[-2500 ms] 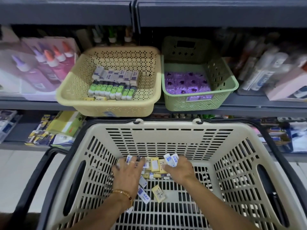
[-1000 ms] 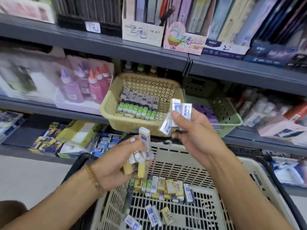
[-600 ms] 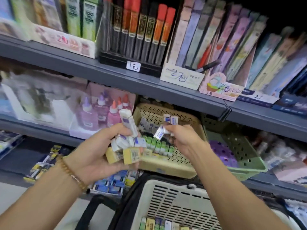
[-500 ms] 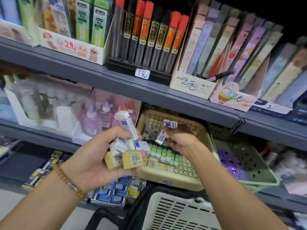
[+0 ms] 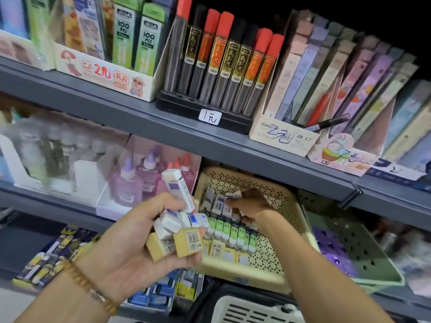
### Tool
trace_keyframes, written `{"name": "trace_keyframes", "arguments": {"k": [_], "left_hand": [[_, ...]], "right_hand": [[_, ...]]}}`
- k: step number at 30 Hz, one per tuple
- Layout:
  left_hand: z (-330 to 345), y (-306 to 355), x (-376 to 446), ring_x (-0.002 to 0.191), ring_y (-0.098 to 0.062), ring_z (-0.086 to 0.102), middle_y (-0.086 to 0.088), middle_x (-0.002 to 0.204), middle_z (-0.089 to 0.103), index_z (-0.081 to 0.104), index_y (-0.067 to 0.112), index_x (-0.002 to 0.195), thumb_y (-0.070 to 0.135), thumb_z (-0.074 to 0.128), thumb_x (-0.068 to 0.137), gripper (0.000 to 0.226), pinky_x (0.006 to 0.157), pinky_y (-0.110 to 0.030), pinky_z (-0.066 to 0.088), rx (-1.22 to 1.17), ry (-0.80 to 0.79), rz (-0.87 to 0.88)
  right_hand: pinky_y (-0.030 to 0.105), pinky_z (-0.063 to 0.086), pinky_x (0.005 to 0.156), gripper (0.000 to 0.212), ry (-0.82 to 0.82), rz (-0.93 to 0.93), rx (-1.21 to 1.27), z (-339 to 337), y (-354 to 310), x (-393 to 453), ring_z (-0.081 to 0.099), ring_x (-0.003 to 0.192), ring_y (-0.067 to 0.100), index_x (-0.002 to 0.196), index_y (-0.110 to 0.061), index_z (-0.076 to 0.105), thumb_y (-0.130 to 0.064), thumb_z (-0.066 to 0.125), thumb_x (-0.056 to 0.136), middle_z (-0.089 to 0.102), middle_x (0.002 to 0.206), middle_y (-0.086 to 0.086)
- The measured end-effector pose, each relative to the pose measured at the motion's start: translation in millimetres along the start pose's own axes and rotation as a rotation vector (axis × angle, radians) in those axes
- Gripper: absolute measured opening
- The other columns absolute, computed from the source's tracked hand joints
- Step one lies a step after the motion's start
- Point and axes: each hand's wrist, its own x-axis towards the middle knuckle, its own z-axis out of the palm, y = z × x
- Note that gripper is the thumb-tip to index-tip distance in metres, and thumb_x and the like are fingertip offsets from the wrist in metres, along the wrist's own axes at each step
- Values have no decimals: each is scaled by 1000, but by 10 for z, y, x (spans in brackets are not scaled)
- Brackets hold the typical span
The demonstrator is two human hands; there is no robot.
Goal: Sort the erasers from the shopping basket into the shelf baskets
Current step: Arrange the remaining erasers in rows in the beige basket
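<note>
My left hand (image 5: 137,231) grips a bunch of erasers (image 5: 178,226), white ones with blue labels on top and two yellow ones below, in front of the shelf. My right hand (image 5: 250,206) reaches inside the yellow shelf basket (image 5: 277,255), its fingers closed on a few white erasers (image 5: 229,197) over the back row. That basket holds a row of green-sleeved erasers (image 5: 233,231) and some yellow ones at its front. The green shelf basket (image 5: 373,269) sits to its right with purple items. Only the rim of the shopping basket (image 5: 247,308) shows at the bottom.
A grey shelf (image 5: 210,138) above carries pencil-lead tubes and pen boxes. Glue bottles (image 5: 140,183) stand left of the yellow basket. Boxed stationery (image 5: 56,250) lies on the lower shelf at left.
The view has tilted up from the shopping basket to the shelf. Both hands lifted erasers out, and my right hand has moved forward into the yellow shelf basket.
</note>
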Motion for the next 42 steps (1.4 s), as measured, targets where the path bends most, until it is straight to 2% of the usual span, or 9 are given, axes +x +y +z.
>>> {"name": "trace_keyframes", "arguments": {"k": [6, 11, 16, 20, 24, 27, 31, 35, 42], "left_hand": [[43, -39, -1, 86, -35, 54, -23, 92, 63, 70, 9, 56, 13, 65, 72, 17, 63, -44, 49, 7, 2, 8], [49, -41, 12, 85, -37, 58, -23, 90, 66, 71, 9, 56, 12, 66, 73, 17, 63, -45, 50, 18, 33, 11], [56, -40, 20, 76, -35, 60, -21, 82, 67, 71, 9, 54, 12, 65, 74, 22, 62, -44, 51, 27, 61, 32], [61, -53, 38, 78, -35, 61, -23, 83, 67, 71, 9, 53, 12, 65, 75, 23, 63, -45, 50, 19, 67, 34], [88, -67, 83, 74, -35, 60, -23, 83, 66, 73, 5, 62, 13, 66, 73, 15, 59, -43, 52, -23, 63, -6], [103, -80, 118, 71, -35, 61, -24, 84, 67, 74, -1, 81, 15, 70, 65, 23, 56, -42, 52, -51, 57, -39], [132, -113, 156, 68, -34, 62, -25, 87, 67, 73, -2, 89, 17, 72, 64, 32, 55, -41, 53, -82, 47, -59], [167, -167, 168, 63, -34, 64, -23, 82, 66, 74, -2, 88, 22, 69, 69, 31, 55, -38, 52, -40, -6, -71], [214, -231, 172, 61, -28, 66, -18, 78, 69, 70, 5, 91, 20, 73, 71, 26, 47, -33, 51, 67, 72, -9]], "right_hand": [[32, 56, 77, 29, 129, -148, -348, -80, -17, 18, 65, 76, 19, 88, -9, 71, -33, 56, 96, 71, 86, 9], [21, 48, 66, 18, 144, -106, -317, -140, 57, 19, 67, 85, 17, 86, -16, 70, -32, 62, 92, 72, 96, 1], [22, 46, 51, 18, 160, -89, -254, -170, 113, -25, 62, 54, 11, 73, -18, 66, -21, 66, 91, 66, 66, 0], [22, 51, 48, 16, 54, -99, -23, -141, 64, -92, 61, 49, 8, 84, -11, 72, -4, 59, 92, 68, 72, 4], [24, 49, 76, 16, 132, -222, -73, -112, 2, -259, 63, 79, 9, 92, -18, 72, -18, 56, 96, 70, 89, -7], [19, 51, 56, 14, -15, -270, 300, -95, -12, -614, 67, 64, 6, 92, -18, 72, -24, 60, 96, 76, 81, -1], [19, 47, 50, 27, -205, -441, 249, -93, 14, -1075, 67, 68, 9, 93, -20, 73, -42, 58, 95, 75, 85, -5], [17, 43, 44, 14, -496, -365, 569, -77, 26, -1246, 60, 59, 13, 101, -7, 70, -17, 66, 91, 70, 77, 5], [21, 46, 44, 18, -336, -302, 854, -205, 102, -1242, 55, 51, 14, 92, -4, 76, 1, 59, 90, 67, 73, 11]]}}
